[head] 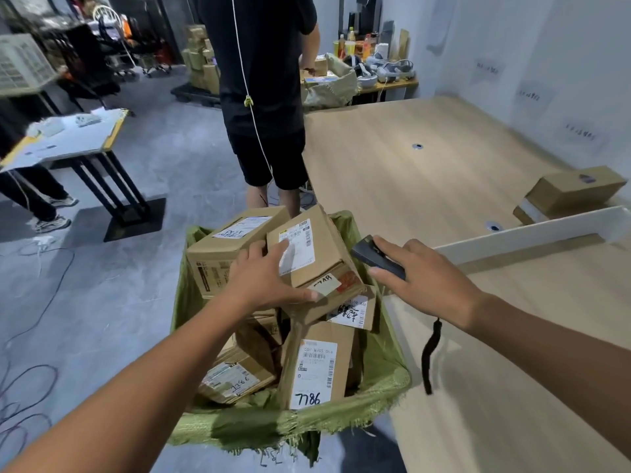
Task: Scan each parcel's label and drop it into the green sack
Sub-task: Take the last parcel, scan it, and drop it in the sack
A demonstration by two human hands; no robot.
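Note:
The green sack [382,377] stands open on the floor beside the table, filled with several labelled cardboard parcels. My left hand [263,278] grips a small cardboard parcel [324,254] with a white label, over the top of the pile in the sack, thumb under its near edge. My right hand [426,274] holds a dark handheld scanner [374,256] just right of that parcel, its head towards the label. A black wrist strap [431,356] hangs from it. Two more parcels [577,192] lie stacked at the table's right side.
The light wooden table [426,172] spreads to the right, with a white divider board [532,233] across it. A person in black shorts [269,97] stands just beyond the sack. Cables [41,268] trail over the grey floor at left, near a small table [75,141].

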